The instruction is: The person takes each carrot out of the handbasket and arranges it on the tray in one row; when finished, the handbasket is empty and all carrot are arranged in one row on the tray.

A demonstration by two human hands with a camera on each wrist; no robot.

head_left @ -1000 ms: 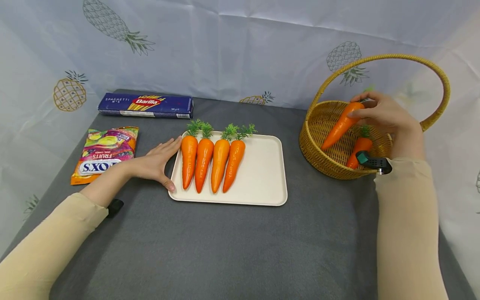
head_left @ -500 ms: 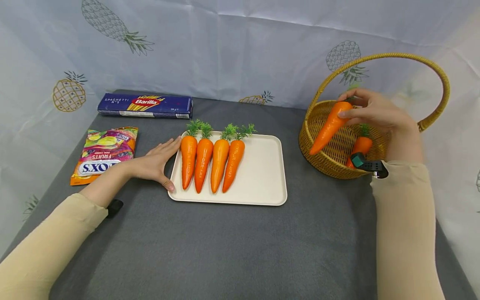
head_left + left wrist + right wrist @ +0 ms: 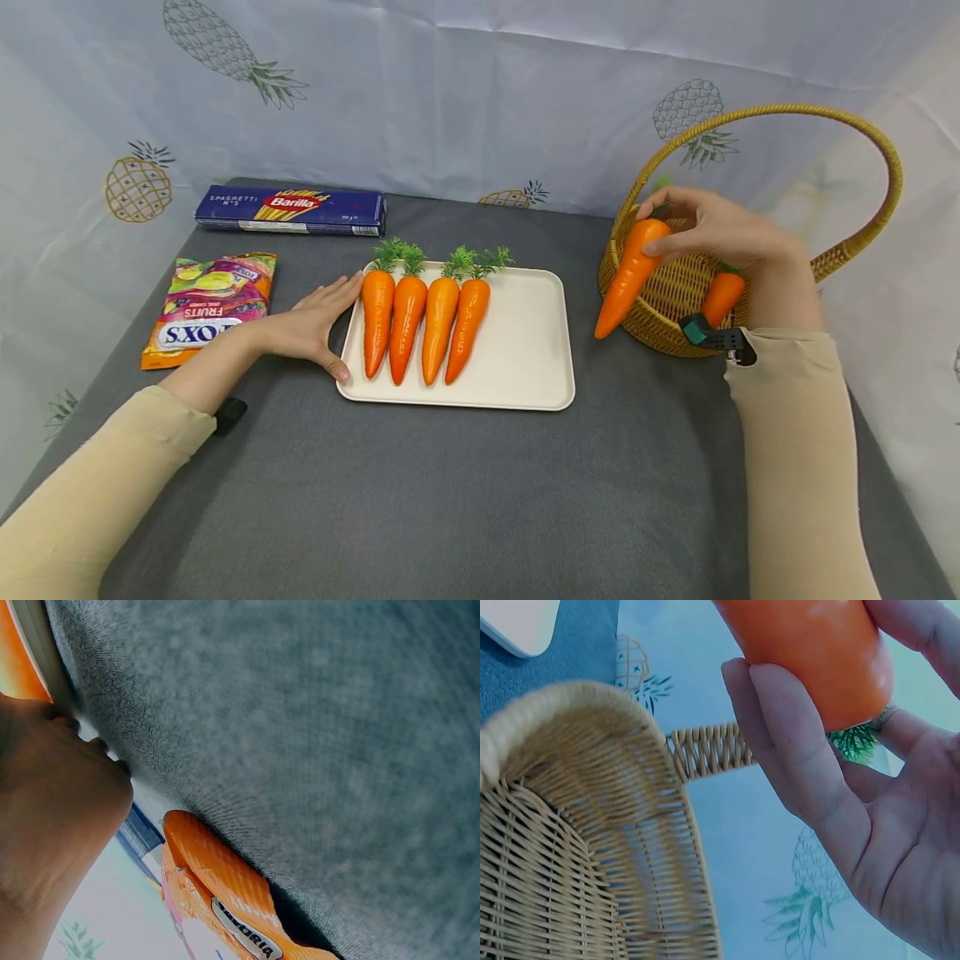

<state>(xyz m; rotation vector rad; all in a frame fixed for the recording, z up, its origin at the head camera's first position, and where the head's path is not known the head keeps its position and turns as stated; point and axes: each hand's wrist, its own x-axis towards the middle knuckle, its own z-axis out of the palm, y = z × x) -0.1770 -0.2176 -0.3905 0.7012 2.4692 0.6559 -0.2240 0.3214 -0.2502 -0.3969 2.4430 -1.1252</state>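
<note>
My right hand grips a carrot by its thick top, tip slanting down and left over the near-left rim of the wicker basket. In the right wrist view, fingers and thumb wrap the carrot beside its green tuft. Another carrot lies inside the basket, partly hidden by the wrist camera. Several carrots lie side by side on the left half of a cream tray, green tops over its far edge. My left hand rests with spread, straight fingers at the tray's left edge.
A blue spaghetti box lies at the back left, with an orange candy bag in front of it, near my left forearm. The basket's tall handle arches above my right hand. A patterned curtain hangs behind the grey table.
My right hand has moved left with the carrot, bringing it from inside the basket to over its left rim. The left hand, the tray and its carrots stay put.
</note>
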